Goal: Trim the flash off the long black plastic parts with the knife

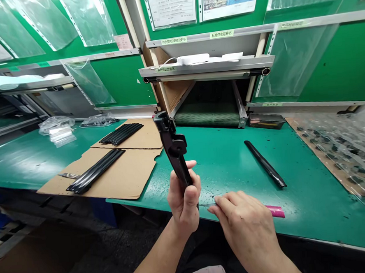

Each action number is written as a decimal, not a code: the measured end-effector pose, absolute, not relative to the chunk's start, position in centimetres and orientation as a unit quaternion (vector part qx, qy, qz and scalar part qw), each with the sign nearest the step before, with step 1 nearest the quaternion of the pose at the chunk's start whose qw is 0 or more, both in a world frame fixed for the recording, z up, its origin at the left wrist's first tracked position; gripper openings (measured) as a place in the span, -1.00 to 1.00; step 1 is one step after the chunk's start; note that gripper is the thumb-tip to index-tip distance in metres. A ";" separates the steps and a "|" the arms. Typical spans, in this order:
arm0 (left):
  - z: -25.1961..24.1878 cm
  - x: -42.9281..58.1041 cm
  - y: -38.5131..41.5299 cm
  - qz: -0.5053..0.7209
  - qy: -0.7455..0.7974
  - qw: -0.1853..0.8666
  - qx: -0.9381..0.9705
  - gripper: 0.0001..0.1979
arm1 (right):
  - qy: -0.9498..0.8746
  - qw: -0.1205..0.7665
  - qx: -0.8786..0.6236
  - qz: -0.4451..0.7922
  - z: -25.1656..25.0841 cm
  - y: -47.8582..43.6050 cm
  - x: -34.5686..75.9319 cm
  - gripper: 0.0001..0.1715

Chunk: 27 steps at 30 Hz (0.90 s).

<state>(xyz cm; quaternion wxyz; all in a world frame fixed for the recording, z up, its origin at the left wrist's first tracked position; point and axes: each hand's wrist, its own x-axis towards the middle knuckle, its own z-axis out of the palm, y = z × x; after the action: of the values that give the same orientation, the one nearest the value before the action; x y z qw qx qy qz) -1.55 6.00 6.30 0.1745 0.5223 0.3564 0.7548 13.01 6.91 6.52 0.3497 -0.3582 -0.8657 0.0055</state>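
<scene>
My left hand (186, 198) is closed around a long black plastic part (178, 155), which it holds up and tilted, with a hooked, clip-like end at the top. The part's lower end is mostly hidden by the fingers and palm. Close beside it, my right hand (246, 219) is closed in a pinch on a pink-handled knife (275, 211). The handle's pink end sticks out behind the hand, and a thin, blurred blade points toward the bottom of the black part. I cannot tell whether the blade touches it. Another long black part (265, 164) lies on the table to the right.
Two rows of black strips, one nearer (96, 170) and one farther (121, 134), lie on cardboard (135, 178) at left. A conveyor belt (207, 112) stands behind. Clear plastic trays (350, 151) cover the right side; a small dark box (266, 121) sits near the conveyor.
</scene>
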 end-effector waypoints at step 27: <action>8.3 -1.8 7.6 0.730 0.428 0.434 0.308 -0.69 | -0.872 0.351 -0.314 0.131 4.6 7.7 14.4 -0.53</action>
<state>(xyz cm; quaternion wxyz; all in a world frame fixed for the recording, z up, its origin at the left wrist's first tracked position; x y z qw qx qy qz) -1.80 7.60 8.28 0.4336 0.3083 0.4282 0.7305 14.35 7.67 4.58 0.3507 -0.3145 -0.8724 0.1307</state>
